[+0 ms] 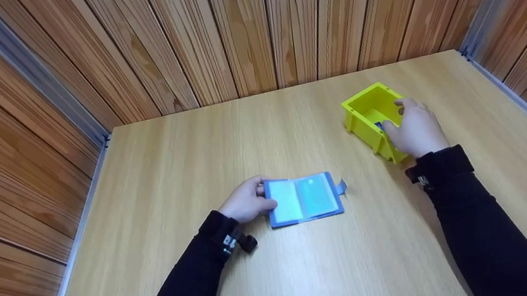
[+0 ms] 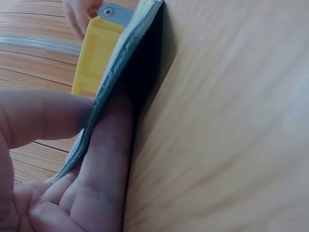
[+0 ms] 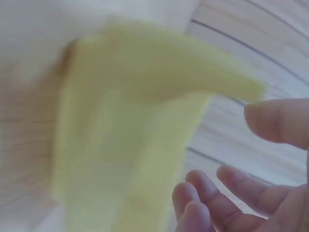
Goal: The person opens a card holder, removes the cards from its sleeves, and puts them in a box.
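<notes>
In the head view a blue card holder (image 1: 318, 196) with clear sleeves lies spread open near the middle of the table. My left hand (image 1: 246, 203) pinches its left edge, thumb on the inner side and fingers beneath the cover. A snap strap (image 2: 116, 13) sticks out from the far side of the holder. Over the near right rim of a yellow bin (image 1: 367, 133) is my right hand (image 1: 419, 128), fingers loosely bent and apart. The right wrist view shows nothing between those fingers. Something small and dark blue (image 1: 379, 125) shows inside the bin beside the thumb, mostly hidden.
The wooden table (image 1: 183, 153) meets a plank-patterned wall (image 1: 237, 29) at the back. Similar panels stand at both sides, with metal strips (image 1: 83, 212) along the table's side edges.
</notes>
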